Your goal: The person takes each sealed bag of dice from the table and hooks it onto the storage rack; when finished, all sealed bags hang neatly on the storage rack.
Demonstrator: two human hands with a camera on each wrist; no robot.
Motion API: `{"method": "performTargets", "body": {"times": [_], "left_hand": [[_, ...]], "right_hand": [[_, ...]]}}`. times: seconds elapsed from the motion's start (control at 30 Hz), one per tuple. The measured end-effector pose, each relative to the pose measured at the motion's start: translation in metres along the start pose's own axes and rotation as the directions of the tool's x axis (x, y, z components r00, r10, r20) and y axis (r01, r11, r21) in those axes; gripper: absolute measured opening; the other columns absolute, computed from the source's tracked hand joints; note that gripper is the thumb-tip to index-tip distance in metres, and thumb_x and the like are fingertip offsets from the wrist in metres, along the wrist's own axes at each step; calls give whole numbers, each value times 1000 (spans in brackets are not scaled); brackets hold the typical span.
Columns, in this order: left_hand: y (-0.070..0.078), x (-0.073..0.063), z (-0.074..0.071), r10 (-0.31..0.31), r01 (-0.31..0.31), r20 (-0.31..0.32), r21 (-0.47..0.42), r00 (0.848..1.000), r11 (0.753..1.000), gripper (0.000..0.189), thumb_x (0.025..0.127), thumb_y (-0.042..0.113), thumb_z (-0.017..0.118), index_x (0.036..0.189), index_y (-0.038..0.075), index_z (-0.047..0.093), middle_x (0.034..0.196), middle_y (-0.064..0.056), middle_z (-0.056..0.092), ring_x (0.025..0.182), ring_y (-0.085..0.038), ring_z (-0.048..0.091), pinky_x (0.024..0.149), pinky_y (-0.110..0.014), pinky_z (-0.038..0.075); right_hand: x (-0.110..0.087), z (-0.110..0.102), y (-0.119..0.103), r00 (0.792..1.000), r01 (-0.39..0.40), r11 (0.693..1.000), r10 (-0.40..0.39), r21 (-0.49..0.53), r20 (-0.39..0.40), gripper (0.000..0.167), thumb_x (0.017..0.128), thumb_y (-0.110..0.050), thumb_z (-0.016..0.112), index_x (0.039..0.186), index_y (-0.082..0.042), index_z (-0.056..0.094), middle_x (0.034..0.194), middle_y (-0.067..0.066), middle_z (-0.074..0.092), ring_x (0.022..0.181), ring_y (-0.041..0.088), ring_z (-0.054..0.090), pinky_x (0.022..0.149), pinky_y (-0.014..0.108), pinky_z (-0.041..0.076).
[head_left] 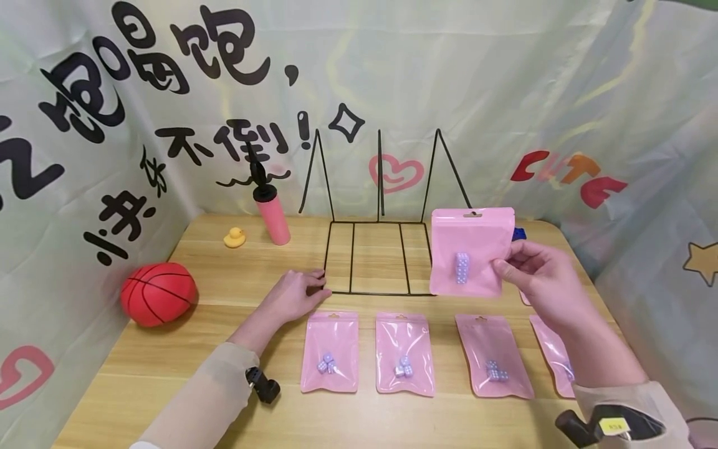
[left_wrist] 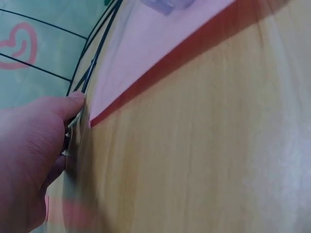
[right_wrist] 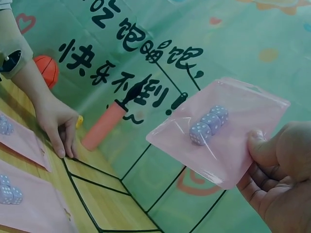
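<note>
My right hand (head_left: 541, 274) pinches a pink zip bag (head_left: 449, 231) by its side edge, between thumb and fingers. Through the clear front, lilac dice (right_wrist: 210, 125) show in a stack. The bag is raised before the right part of a black wire rack (head_left: 381, 294) and hides some of it. At the rack's front left corner, my left hand (head_left: 294, 296) holds the wire between thumb and fingers; the left wrist view shows the thumb (left_wrist: 73, 104) against it. Part of that grip is hidden.
Pink bags with dice lie in front: one bag (head_left: 330, 330), a second (head_left: 401, 330), a third (head_left: 488, 337) and another (head_left: 552, 343) partly behind my right arm. Leftward are a red ball (head_left: 159, 294), a yellow duck (head_left: 234, 237) and a pink hand pump (head_left: 273, 218). A blue object (head_left: 518, 234) is half hidden.
</note>
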State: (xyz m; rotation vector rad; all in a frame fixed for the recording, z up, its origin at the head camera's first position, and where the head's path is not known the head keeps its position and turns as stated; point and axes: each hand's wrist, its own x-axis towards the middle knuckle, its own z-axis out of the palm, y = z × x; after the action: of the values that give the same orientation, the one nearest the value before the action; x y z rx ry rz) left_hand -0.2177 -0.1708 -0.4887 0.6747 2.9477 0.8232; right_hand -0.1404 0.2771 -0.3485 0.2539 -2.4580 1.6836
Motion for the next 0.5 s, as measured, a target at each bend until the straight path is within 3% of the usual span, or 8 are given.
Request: {"method": "performTargets", "body": {"times": [0.3,0.5], "left_hand": [[3,0,-2,4,-5,16,37,1000,999,41,100,37,76,127,4,76,143,-11,65,132,-34,60,110,-46,51],[3,1,-1,26,-26,7,66,1000,998,42,100,37,77,127,5,76,141,-11,66,129,-35,63,103,-44,56]], "right_hand": [[13,5,8,1000,-11,998,11,60,2,12,99,0,74,105,8,70,87,2,71,72,14,60,60,19,52],[23,6,12,1000,2,1000,-2,20,-14,13,99,-4,75,105,7,71,86,0,71,72,13,60,60,19,51]]}}
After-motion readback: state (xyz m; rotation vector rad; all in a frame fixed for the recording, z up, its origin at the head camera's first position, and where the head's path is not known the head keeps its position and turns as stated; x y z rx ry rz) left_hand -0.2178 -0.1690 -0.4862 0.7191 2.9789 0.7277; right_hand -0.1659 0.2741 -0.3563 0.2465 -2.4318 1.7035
